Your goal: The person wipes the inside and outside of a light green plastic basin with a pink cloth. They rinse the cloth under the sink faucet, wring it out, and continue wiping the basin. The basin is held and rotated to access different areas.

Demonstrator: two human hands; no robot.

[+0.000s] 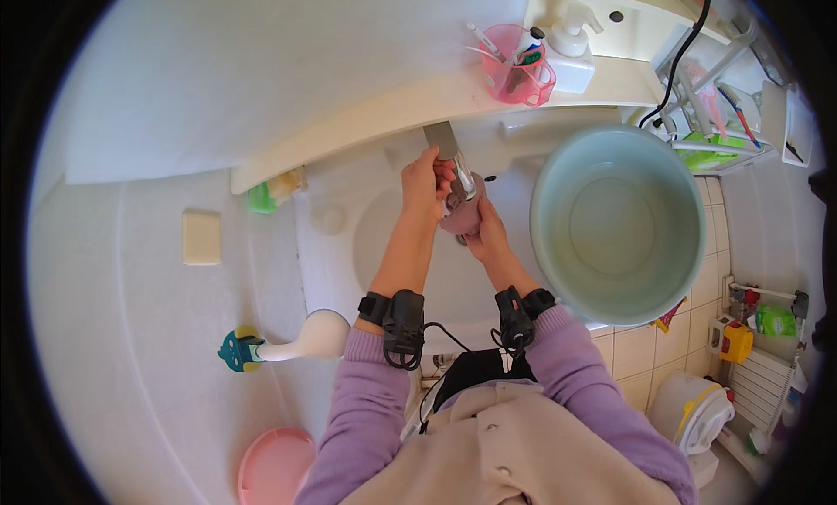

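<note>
Over the white washbasin (379, 243), my right hand (490, 233) grips a small mauve item (465, 216) from its right side. Whether that item is a cup or a cloth cannot be told. It sits right under the shiny front end of the faucet (442, 140). My left hand (424, 181) is at the left side of the faucet, just above the mauve item, with its fingers curled. Those fingers partly hide what they touch, so I cannot tell if they hold anything. The drain (461, 239) shows partly below the mauve item.
A large pale-green plastic tub (618, 302) stands right of the basin. On the shelf (392, 122) above are a pink cup (502, 80) with toothbrushes and a white pump bottle (570, 63). A white-handled brush (288, 352) hangs at left, above a pink basin (278, 466).
</note>
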